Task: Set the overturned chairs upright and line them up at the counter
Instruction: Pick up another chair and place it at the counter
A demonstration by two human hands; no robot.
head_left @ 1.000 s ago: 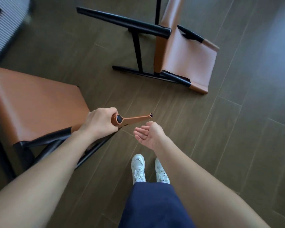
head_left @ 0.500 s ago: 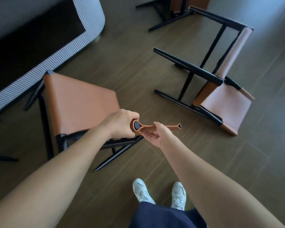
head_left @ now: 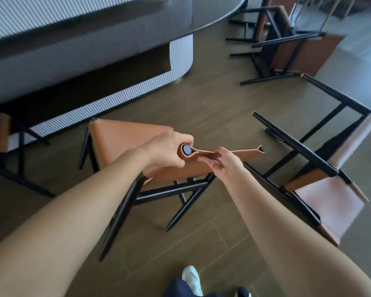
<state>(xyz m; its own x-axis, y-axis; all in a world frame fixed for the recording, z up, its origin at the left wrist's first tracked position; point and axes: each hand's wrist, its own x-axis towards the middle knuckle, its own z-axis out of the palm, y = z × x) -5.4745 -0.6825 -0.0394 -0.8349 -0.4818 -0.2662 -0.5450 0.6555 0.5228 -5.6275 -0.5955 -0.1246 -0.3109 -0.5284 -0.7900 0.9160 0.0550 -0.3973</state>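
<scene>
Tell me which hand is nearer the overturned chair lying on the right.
Right. The right hand pinches the backrest of the upright chair, on the side toward the overturned chair; the left hand grips the backrest's opposite end, farther away.

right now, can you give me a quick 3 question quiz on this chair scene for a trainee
1. True or false: the upright chair near the counter has its seat facing up.
2. The left hand grips: A) a top corner of the backrest, B) a chair leg, C) the counter edge.
3. Fill in: the nearest tipped chair lies to the ___ of the upright chair.

Key: 1 true; 2 A; 3 right.
</scene>
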